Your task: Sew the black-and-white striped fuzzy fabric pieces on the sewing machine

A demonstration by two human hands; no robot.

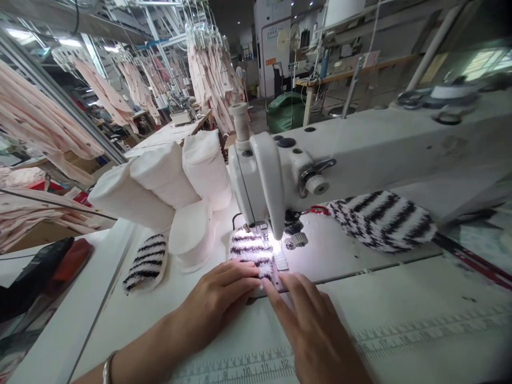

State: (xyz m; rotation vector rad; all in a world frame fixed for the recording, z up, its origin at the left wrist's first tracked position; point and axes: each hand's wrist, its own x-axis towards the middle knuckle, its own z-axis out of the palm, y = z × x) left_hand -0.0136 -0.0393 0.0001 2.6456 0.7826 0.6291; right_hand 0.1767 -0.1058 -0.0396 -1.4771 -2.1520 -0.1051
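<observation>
A black-and-white striped plush fabric piece (248, 246) lies under the needle area of a white sewing machine (250, 176). My left hand (224, 288) is closed over its near part, fingers together and pressing it down. At the piece's near right corner, my right hand (308, 320) touches the edge with one fingertip. The other fingers of that hand are stretched out and apart, by the metal needle plate (281, 261). The machine's lamp glares over the needle and presser foot, so their details are hard to make out.
A smaller striped piece (148, 261) and a white sole-shaped pad (191, 234) lie to the left. Behind them stand white padded stacks (156, 173). Under the machine arm is another striped plush piece (384, 221). A ruler strip (240, 368) runs along the table's front.
</observation>
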